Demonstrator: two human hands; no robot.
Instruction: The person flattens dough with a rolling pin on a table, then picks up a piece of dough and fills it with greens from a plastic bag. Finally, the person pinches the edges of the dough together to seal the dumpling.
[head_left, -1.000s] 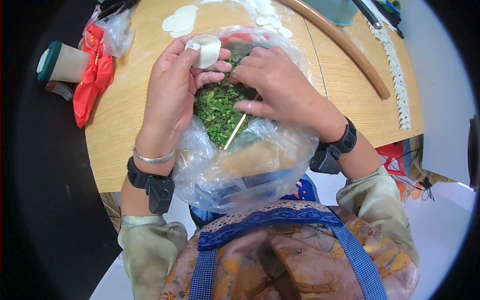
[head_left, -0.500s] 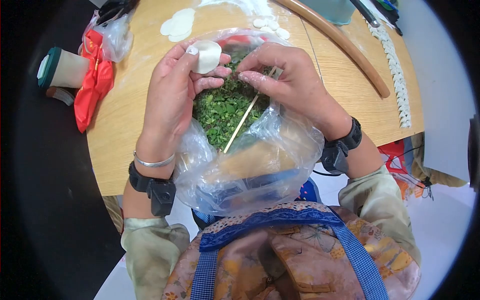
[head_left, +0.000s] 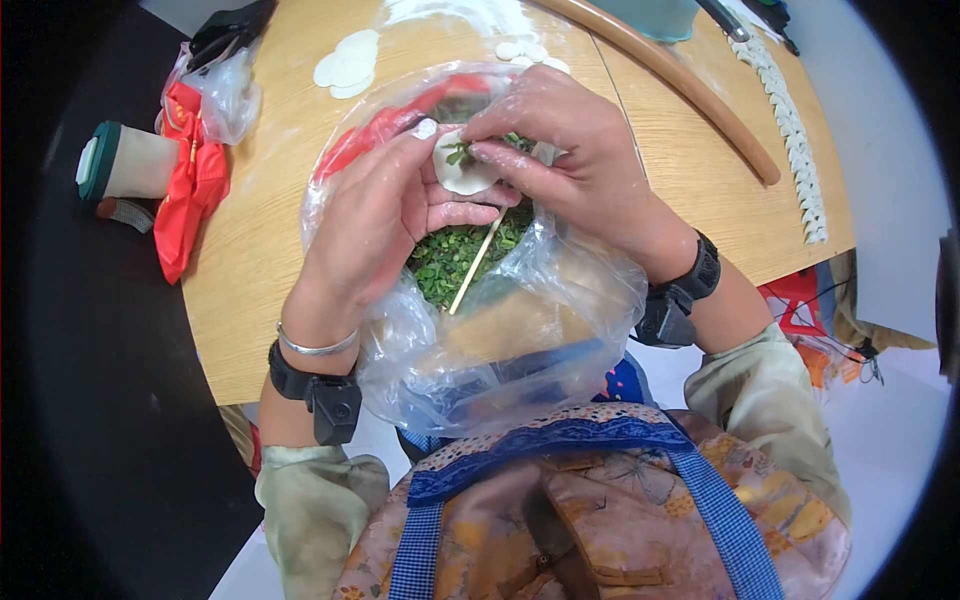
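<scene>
A round white dough wrapper point(head_left: 466, 177) rests on the fingers of my left hand point(head_left: 375, 195), with the thumb along its left edge. Over it, the thumb and fingers of my right hand point(head_left: 575, 150) pinch a small bit of chopped greens, part of which lies on the wrapper. Below both hands is a container lined with a clear plastic bag point(head_left: 560, 350). Chopped greens point(head_left: 438, 268) fill it, partly hidden by my hands. A thin pale stick point(head_left: 474, 265) leans in the greens, its upper end hidden by my fingers.
On the wooden table point(head_left: 240, 280) lie several flat wrappers point(head_left: 347, 65), small dough discs point(head_left: 515, 50) and flour point(head_left: 455, 10). A long curved wooden rod point(head_left: 690, 90) and a white twisted strip point(head_left: 788, 130) are at right. A lidded cup point(head_left: 140, 162) and red bag point(head_left: 190, 215) sit left.
My left hand has brought the wrapper right and down, under my right hand. A bit of greens now shows at my right fingertips on the wrapper.
</scene>
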